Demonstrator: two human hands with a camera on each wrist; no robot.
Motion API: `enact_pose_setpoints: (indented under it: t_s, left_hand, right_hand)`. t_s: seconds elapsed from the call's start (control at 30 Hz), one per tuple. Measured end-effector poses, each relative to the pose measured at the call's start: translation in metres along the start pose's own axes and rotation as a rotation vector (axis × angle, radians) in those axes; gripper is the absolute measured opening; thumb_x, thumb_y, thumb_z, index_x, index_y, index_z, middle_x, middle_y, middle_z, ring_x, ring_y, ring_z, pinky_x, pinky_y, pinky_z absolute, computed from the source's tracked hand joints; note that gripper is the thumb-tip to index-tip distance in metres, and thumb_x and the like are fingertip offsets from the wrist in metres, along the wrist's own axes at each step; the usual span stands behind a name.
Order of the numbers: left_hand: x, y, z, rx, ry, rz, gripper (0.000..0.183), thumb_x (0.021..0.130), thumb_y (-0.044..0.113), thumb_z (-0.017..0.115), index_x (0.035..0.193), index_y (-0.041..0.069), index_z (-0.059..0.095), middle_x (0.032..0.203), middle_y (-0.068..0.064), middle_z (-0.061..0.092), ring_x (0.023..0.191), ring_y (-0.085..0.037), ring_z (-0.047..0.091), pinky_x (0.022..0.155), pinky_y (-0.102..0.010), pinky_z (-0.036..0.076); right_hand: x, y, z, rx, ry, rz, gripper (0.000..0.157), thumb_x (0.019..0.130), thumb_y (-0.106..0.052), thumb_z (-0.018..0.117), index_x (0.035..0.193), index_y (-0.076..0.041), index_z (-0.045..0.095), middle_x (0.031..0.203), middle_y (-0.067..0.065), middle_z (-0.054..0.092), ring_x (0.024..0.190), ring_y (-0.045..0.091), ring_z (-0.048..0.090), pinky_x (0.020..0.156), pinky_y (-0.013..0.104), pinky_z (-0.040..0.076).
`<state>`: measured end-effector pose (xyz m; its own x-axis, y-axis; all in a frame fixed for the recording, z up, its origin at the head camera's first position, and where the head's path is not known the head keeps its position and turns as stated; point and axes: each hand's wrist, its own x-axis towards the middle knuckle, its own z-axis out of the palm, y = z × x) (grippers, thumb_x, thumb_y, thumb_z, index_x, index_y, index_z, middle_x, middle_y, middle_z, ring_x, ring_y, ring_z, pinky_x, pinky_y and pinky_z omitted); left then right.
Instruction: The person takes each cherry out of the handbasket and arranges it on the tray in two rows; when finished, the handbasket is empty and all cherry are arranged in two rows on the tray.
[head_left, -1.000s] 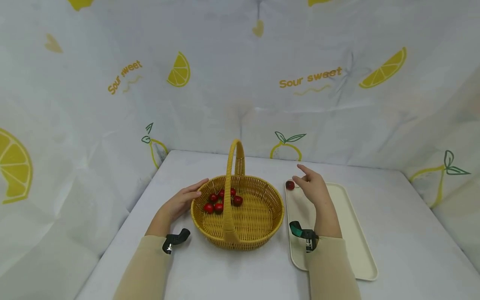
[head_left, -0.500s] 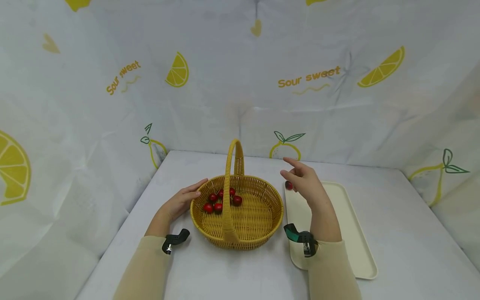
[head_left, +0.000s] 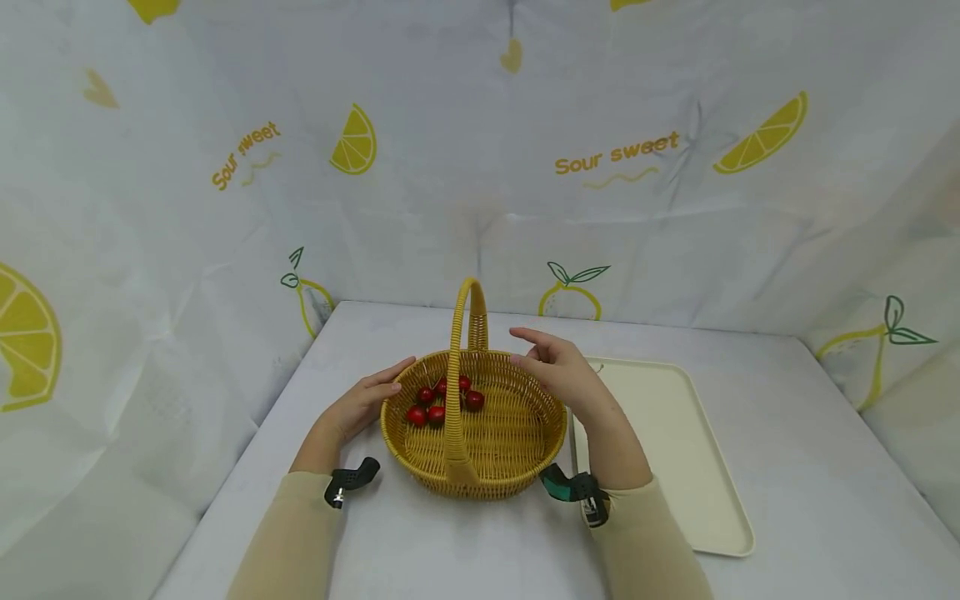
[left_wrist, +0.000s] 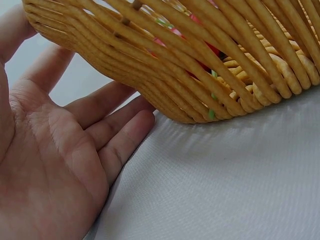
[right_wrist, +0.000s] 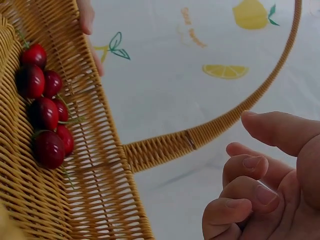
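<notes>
A yellow wicker basket (head_left: 510, 454) with a tall arched handle stands on the table. Several dark red cherries with green stems (right_wrist: 48, 149) lie in its left half. My left hand (head_left: 360, 406) steadies the basket's left side; in the left wrist view its fingers reach straight along the woven wall, thumb near the rim. Over the basket's right rim hovers my right hand (head_left: 562, 375). Its thumb and index finger stand apart, the other fingers (right_wrist: 227, 210) loosely bent, and nothing shows between them in the right wrist view.
A cream rectangular tray (head_left: 675, 450) lies right of the basket, partly under my right forearm. A thin stem (head_left: 598, 367) shows at its far left corner, beside my hand. A white cloth with lemon prints (head_left: 480, 167) hangs behind the table.
My right hand has moved left, from the tray's far left corner to the basket's right rim. The cherry seen at that corner is hidden from view now. The left hand has stayed put.
</notes>
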<state>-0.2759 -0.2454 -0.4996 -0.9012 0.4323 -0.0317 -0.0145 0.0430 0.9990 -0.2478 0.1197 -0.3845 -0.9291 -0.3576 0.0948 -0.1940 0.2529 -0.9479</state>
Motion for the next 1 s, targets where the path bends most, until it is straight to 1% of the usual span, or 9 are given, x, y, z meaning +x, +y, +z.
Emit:
enact_pose_setpoints:
  t_s: [0.17,0.23,0.37,0.53,0.63,0.8,1.0]
  left_hand:
    - [0.001,-0.002,-0.001,-0.009,0.002,0.001,0.061,0.102,0.021,0.055,0.161,0.017,0.037,0.167,-0.004,0.029,0.156,-0.029,0.016,0.122,-0.061,0.011]
    - [0.001,-0.002,-0.001,-0.013,0.003,0.000,0.062,0.102,0.021,0.056,0.161,0.017,0.037,0.167,-0.004,0.029,0.156,-0.029,0.016,0.122,-0.061,0.011]
    - [0.001,-0.002,-0.001,-0.017,0.007,-0.006,0.062,0.102,0.023,0.057,0.160,0.017,0.038,0.166,-0.003,0.030,0.156,-0.027,0.016,0.122,-0.061,0.011]
    - [0.001,-0.001,-0.002,0.001,0.009,-0.002,0.061,0.102,0.023,0.057,0.160,0.017,0.039,0.166,-0.002,0.031,0.156,-0.026,0.016,0.122,-0.060,0.011]
    - [0.001,-0.001,-0.002,0.007,0.006,0.007,0.060,0.103,0.022,0.056,0.160,0.016,0.039,0.166,-0.003,0.031,0.156,-0.026,0.016,0.123,-0.058,0.012]
    - [0.001,0.000,-0.002,0.001,-0.001,0.011,0.059,0.103,0.020,0.055,0.160,0.015,0.038,0.166,-0.003,0.030,0.156,-0.026,0.017,0.123,-0.056,0.014]
    - [0.000,0.001,-0.002,0.021,0.003,0.015,0.059,0.104,0.020,0.055,0.160,0.016,0.039,0.166,-0.002,0.031,0.156,-0.025,0.017,0.124,-0.054,0.012]
  right_hand:
    - [0.007,0.005,0.021,-0.032,-0.074,0.028,0.053,0.101,-0.024,0.067,0.150,-0.012,0.054,0.083,0.009,0.055,0.059,0.014,0.038,0.052,0.026,0.035]
    - [0.010,0.009,0.027,-0.048,-0.087,0.035,0.052,0.100,-0.024,0.068,0.149,-0.011,0.055,0.080,0.006,0.054,0.058,0.015,0.037,0.050,0.025,0.034]
    - [0.014,0.015,0.037,-0.062,-0.094,0.053,0.048,0.100,-0.022,0.068,0.146,-0.012,0.057,0.079,0.003,0.052,0.057,0.014,0.037,0.049,0.023,0.034]
    - [0.016,0.023,0.046,-0.074,-0.095,0.074,0.048,0.099,-0.022,0.070,0.145,-0.013,0.059,0.081,0.003,0.054,0.061,0.015,0.040,0.052,0.024,0.036]
    - [0.018,0.028,0.051,-0.094,-0.109,0.071,0.046,0.098,-0.023,0.070,0.142,-0.012,0.062,0.081,0.003,0.054,0.064,0.015,0.042,0.055,0.026,0.036]
    - [0.019,0.032,0.057,-0.166,-0.115,0.060,0.044,0.097,-0.024,0.072,0.139,-0.013,0.065,0.082,0.004,0.056,0.067,0.016,0.044,0.057,0.029,0.037]
    - [0.020,0.034,0.060,-0.230,-0.130,0.096,0.045,0.097,-0.022,0.072,0.140,-0.012,0.063,0.085,0.005,0.055,0.068,0.017,0.045,0.058,0.031,0.038]
